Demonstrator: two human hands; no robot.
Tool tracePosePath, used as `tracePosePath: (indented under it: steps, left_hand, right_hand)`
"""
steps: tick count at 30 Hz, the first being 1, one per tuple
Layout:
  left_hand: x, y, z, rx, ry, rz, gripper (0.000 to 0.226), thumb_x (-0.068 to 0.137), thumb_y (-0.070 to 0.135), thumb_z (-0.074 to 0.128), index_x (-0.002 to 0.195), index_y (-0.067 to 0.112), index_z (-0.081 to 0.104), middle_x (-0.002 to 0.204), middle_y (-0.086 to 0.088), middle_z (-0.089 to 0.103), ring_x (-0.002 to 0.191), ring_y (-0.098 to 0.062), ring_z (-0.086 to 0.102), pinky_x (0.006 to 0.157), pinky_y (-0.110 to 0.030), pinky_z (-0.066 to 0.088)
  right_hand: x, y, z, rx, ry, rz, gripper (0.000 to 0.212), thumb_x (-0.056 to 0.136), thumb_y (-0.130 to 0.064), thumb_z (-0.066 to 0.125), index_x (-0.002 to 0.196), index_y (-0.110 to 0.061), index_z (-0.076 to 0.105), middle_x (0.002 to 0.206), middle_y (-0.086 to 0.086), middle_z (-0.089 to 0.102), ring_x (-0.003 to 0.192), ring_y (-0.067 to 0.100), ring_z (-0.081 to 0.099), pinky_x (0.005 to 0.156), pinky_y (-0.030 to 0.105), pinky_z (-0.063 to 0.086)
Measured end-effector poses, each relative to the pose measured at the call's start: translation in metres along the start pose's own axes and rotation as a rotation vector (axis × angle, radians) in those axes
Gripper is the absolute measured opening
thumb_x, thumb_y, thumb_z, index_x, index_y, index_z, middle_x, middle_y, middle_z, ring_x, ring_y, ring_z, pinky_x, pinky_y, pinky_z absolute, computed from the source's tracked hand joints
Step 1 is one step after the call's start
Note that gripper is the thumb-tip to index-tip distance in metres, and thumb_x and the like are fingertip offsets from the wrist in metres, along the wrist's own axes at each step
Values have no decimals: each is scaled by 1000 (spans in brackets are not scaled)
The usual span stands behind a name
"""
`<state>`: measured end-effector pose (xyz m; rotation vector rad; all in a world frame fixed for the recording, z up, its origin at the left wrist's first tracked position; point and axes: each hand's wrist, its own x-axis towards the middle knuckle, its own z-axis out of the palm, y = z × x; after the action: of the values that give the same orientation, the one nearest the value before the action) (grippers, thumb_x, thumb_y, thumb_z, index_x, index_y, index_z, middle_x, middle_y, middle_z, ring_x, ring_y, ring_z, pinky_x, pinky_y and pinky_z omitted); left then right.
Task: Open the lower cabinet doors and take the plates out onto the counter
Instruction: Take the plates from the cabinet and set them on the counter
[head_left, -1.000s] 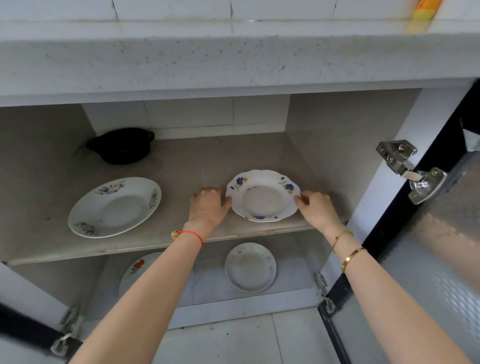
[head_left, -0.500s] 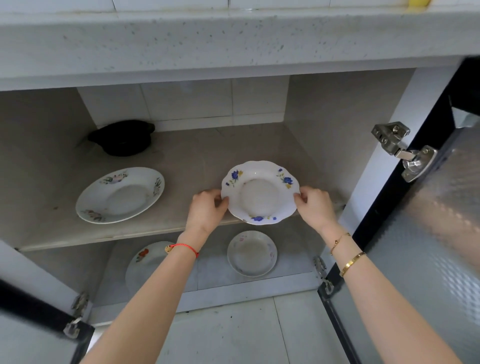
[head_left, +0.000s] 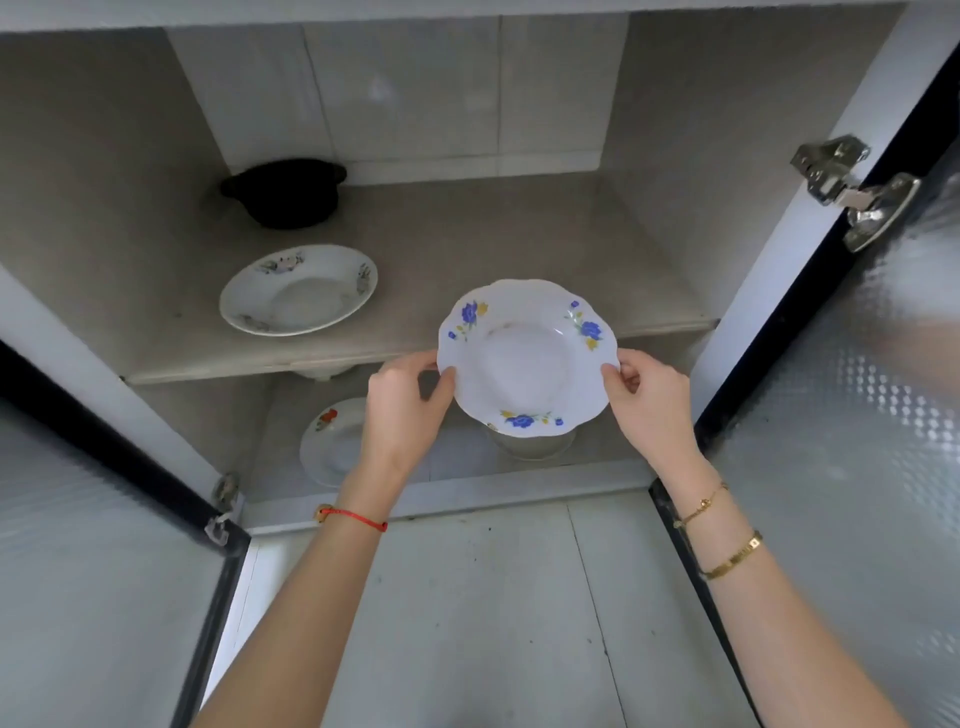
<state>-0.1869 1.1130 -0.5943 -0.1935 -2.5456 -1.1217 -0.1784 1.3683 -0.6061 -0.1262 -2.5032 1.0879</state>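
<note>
Blue-flowered plate (head_left: 527, 358) held clear of the shelf (head_left: 467, 249).
Pinched at opposite rims by left hand (head_left: 402, 410) and right hand (head_left: 649, 405); both cabinet doors (head_left: 857, 415) open.

Our arms are bare; a red string bracelet (head_left: 353, 517) circles our left wrist, two gold bracelets (head_left: 727, 558) our right.

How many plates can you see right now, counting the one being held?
4. The blue-flowered plate is held between the left hand and right hand. One plate sits on the upper shelf; a red-flowered plate and another, mostly hidden, lie below. More may be hidden.
</note>
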Motion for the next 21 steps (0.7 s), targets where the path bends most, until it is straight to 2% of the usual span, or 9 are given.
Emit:
tracePosePath:
  steps: [2, 4, 6, 7, 9, 12, 15, 17, 21]
  left_hand:
    - [-16, -1, -8, 7, 18, -20, 18, 90, 20, 61, 103, 15, 73, 99, 3, 74, 91, -20, 65, 79, -25, 44]
    - [-30, 4, -19, 13, 5, -41, 19, 90, 20, 61, 104, 15, 72, 102, 3, 74, 95, -19, 65, 80, -21, 42]
    - [-42, 14, -34, 10, -8, -51, 17, 89, 19, 62, 103, 15, 73, 97, 1, 74, 91, -19, 64, 77, -17, 39]
    - [-48, 20, -43, 11, -15, -63, 16, 89, 18, 63, 101, 15, 72, 93, 0, 74, 88, -19, 63, 75, -19, 40]
    - [-60, 36, -63, 4, -24, -111, 14, 89, 20, 63, 100, 17, 71, 91, 0, 73, 85, -17, 62, 74, -18, 42]
    - [-78, 65, -99, -15, -51, -191, 18, 89, 22, 63, 105, 19, 71, 97, 9, 71, 87, -4, 56, 75, -1, 33]
    - [-95, 103, -139, -26, -70, -264, 20, 89, 24, 65, 107, 18, 71, 96, 15, 66, 91, -1, 57, 78, -8, 39]
    - [-105, 132, -168, -21, -77, -286, 21, 88, 24, 66, 107, 17, 71, 96, 15, 65, 89, 3, 55, 76, -3, 36]
    - [-123, 190, -231, -26, -116, -335, 21, 88, 24, 66, 106, 14, 71, 102, 6, 71, 93, -5, 59, 81, 4, 33]
  right_hand:
    - [-19, -2, 0, 22, -14, 25, 16, 90, -15, 56, 78, -7, 62, 65, 12, 60, 60, 20, 48, 57, 11, 36]
    - [-34, -10, -6, 34, -42, 67, 14, 90, -17, 57, 83, -7, 64, 70, 13, 64, 67, 23, 55, 66, 22, 44]
    - [-47, -22, -16, 27, -68, 102, 16, 89, -17, 57, 86, -4, 64, 74, 16, 66, 72, 30, 60, 72, 36, 50]
    - [-53, -30, -24, 26, -77, 112, 17, 89, -17, 57, 86, -1, 64, 75, 17, 66, 73, 32, 60, 73, 38, 50]
    - [-65, -51, -42, 33, -92, 134, 15, 89, -17, 58, 88, -4, 66, 76, 14, 68, 73, 28, 62, 73, 35, 51]
    - [-83, -88, -75, 54, -111, 160, 12, 89, -17, 58, 92, -11, 68, 76, 7, 70, 70, 20, 63, 68, 27, 51]
    - [-98, -127, -114, 60, -147, 190, 12, 90, -16, 58, 91, -8, 68, 72, 8, 67, 67, 24, 61, 66, 36, 52]
    - [-106, -155, -144, 75, -172, 211, 13, 90, -16, 58, 93, -8, 67, 72, 9, 66, 68, 26, 61, 64, 38, 52]
    - [-120, -216, -206, 65, -229, 253, 18, 91, -21, 57, 102, -12, 69, 81, 6, 70, 74, 23, 63, 67, 43, 55]
